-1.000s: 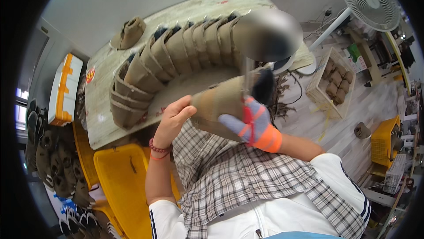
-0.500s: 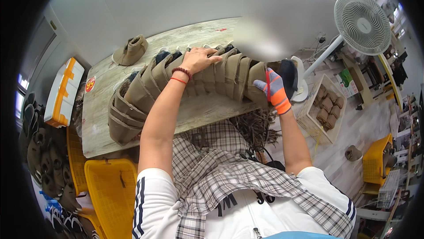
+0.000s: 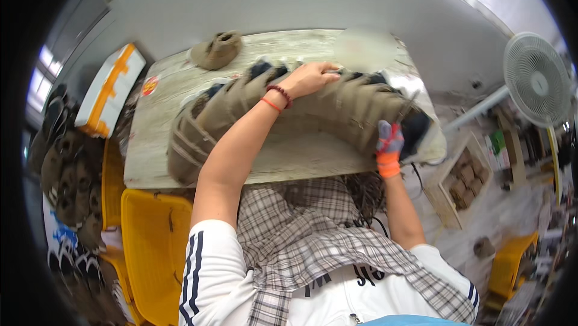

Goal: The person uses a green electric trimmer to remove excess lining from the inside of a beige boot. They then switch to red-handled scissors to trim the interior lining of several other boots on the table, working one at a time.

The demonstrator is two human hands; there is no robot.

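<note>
A row of tan boot uppers (image 3: 325,103) lies packed in an arc along the wooden-topped table (image 3: 289,160), with dark lining and pale edges showing on the far side. Across the top of the row rests my bare left hand (image 3: 310,79), its fingers stretched out over the uppers. At the row's right end is my right hand (image 3: 390,140), in a grey and orange glove, closed around a slim red-handled tool (image 3: 395,130). Blur hides the tool's exact kind. Just beyond that hand sits a dark-lined end piece (image 3: 415,130).
A lone tan boot upper (image 3: 218,50) stands at the far left of the table. Yellow baskets (image 3: 153,248) and a white box with orange tape (image 3: 111,91) are on the left. To the right are a fan (image 3: 536,79) and a pale crate (image 3: 448,199) of tan pieces.
The view has shifted, so the table and row sit farther right. My left hand remains on the row, and my right hand stays at its right end, with its fingers drawn in more.
</note>
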